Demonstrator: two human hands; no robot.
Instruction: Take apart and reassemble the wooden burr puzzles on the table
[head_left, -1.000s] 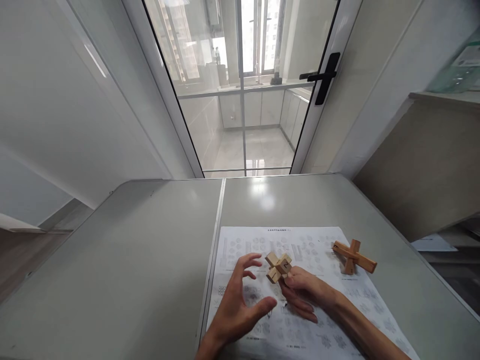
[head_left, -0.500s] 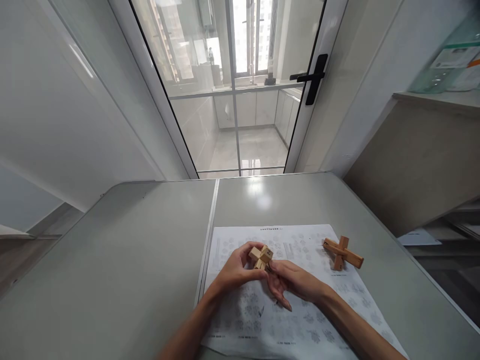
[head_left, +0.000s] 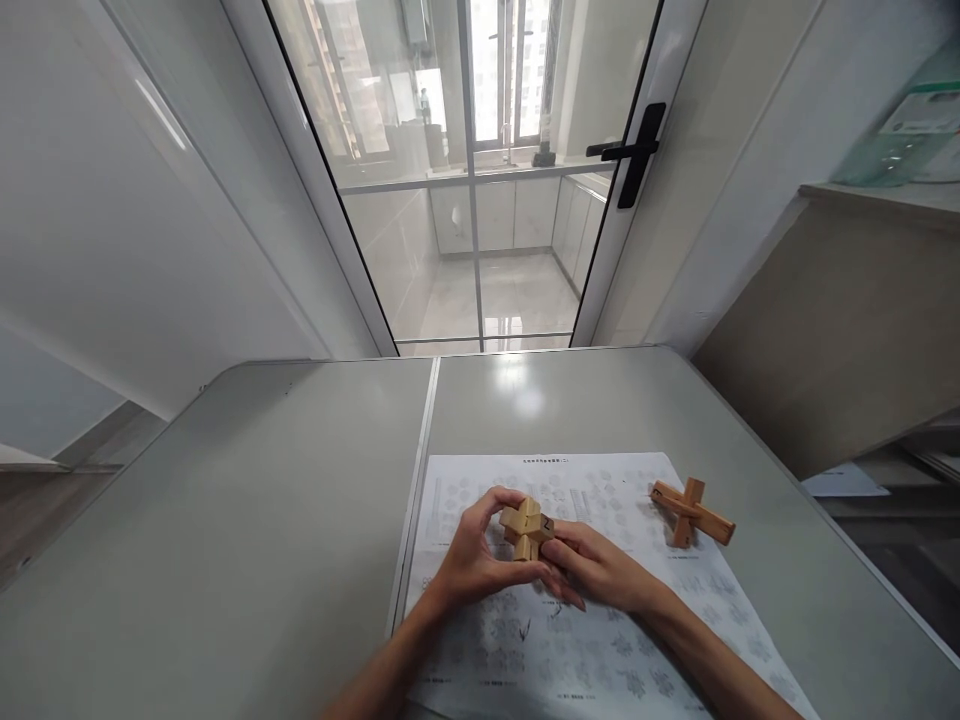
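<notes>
**Over the printed sheet [head_left: 592, 650], a pale wooden cross puzzle [head_left: 527, 525] between two hands**

You have the pale wooden cross puzzle held above the left half of the printed sheet, near the middle of its length. Your left hand [head_left: 478, 562] wraps it from the left, its grip curved around the pieces, with fingers at the upper side and thumb along the lower. Your right hand [head_left: 596, 568] takes the other side, its grip pinching the right end, next to a face with a dark mark. Your left thumb tip comes up close to your right fingers; whether they touch, you cannot tell.

To your right, a darker wooden cross [head_left: 690, 512] rests at the sheet's far right edge, one arm reaching out over the grey worktop [head_left: 300, 530]. Scribbled dark strokes [head_left: 524, 630] show on the paper below your hands. Beyond the worktop you face a glazed door [head_left: 474, 230] with a black handle [head_left: 637, 155].
</notes>
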